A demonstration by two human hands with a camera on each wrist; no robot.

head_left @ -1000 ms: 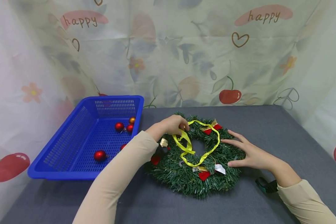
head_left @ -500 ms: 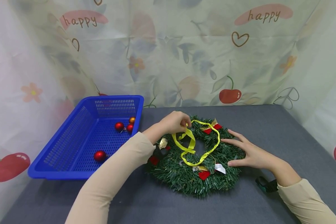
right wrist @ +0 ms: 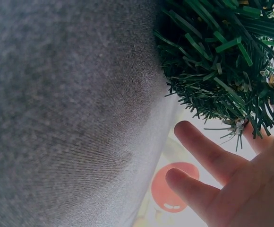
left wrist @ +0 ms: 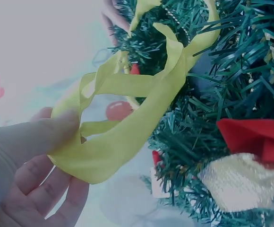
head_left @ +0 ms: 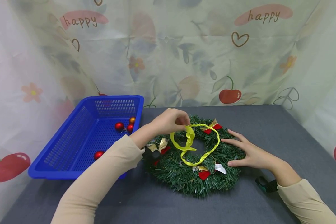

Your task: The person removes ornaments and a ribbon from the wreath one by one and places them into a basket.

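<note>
A green wreath (head_left: 196,186) lies flat on the grey table, with red and gold bows (head_left: 212,127) around it. Over its top runs a long yellow ribbon (head_left: 219,138), looped around the centre hole. My left hand (head_left: 172,120) pinches that ribbon above the wreath's far left side; the left wrist view shows the ribbon (left wrist: 146,118) folded between thumb (left wrist: 61,125) and fingers. Spread against the wreath's right edge is my right hand (head_left: 252,152), its fingers extended. Seen from the right wrist, its fingers (right wrist: 212,153) lie beside the green bristles.
To the left stands a blue perforated basket (head_left: 58,146) holding several baubles, among them a red one (head_left: 119,126) and an orange one (head_left: 132,120). A printed curtain (head_left: 162,56) hangs behind the table (head_left: 257,121). White and gold tags sit on the wreath.
My left hand has risen slightly and its forearm has swung left, lifting and stretching the pinched part of the ribbon. The right hand stays in place at the wreath.
</note>
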